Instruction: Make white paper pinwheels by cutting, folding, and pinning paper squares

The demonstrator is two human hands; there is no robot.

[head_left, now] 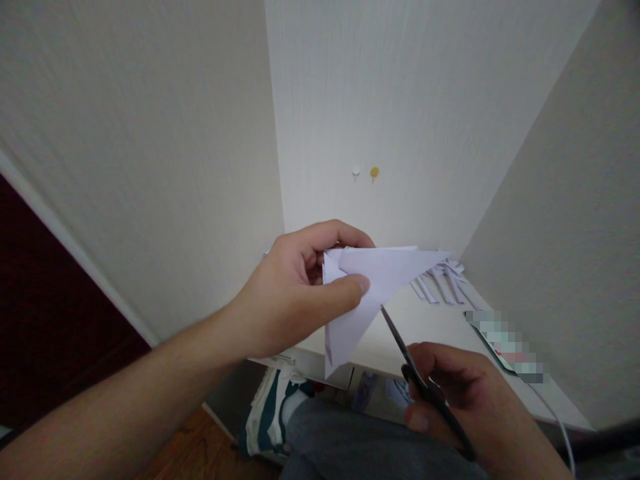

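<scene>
A folded sheet of white paper [383,270], triangular in outline with layered edges, is pinched in my left hand [310,293]. My left thumb presses on its near face while the fingers go behind it. My right hand [465,400] grips a pair of scissors [425,387] with black handles. Their blades point up and left, and the tip meets or nearly meets the slanting lower edge of the paper. The blades look closed together. Part of the handles is hidden by my right fingers.
Behind the paper is a white tabletop [400,340] against the walls. Several rolled or folded paper strips [445,283] lie there, with a phone-like device [505,347] and a white cable [555,407] to their right. Two hooks [375,173] are on the wall. My leg [360,433] and a shoe [265,413] are below.
</scene>
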